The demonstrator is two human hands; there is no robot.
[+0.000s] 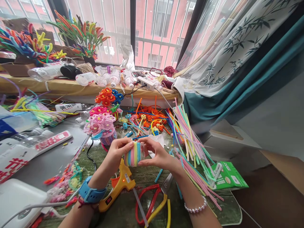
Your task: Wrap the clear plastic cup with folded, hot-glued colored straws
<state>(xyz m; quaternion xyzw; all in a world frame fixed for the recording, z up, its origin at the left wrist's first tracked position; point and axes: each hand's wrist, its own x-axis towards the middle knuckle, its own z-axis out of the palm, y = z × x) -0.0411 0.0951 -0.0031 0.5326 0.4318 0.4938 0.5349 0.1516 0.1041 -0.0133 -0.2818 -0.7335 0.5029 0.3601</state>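
Between both hands, above the table, is a small clear plastic cylinder, perhaps a cut bottle, wrapped in striped pastel pipe cleaners. My left hand grips its wrapped left end, thumb on top. My right hand has its fingers and thumb closed around the bare clear end. Below my left hand lies a yellow hot glue gun with a small red light lit and a glue stick out its back. Scissors with red and yellow handles lie open between my forearms. Left of the hands stands a striped pot of pink pipe-cleaner flowers.
Loose pastel pipe cleaners are piled on the right, by a green packet. Orange pipe-cleaner pieces lie at the back. A white device with cables sits front left. Plastic bottles and a power strip line the windowsill.
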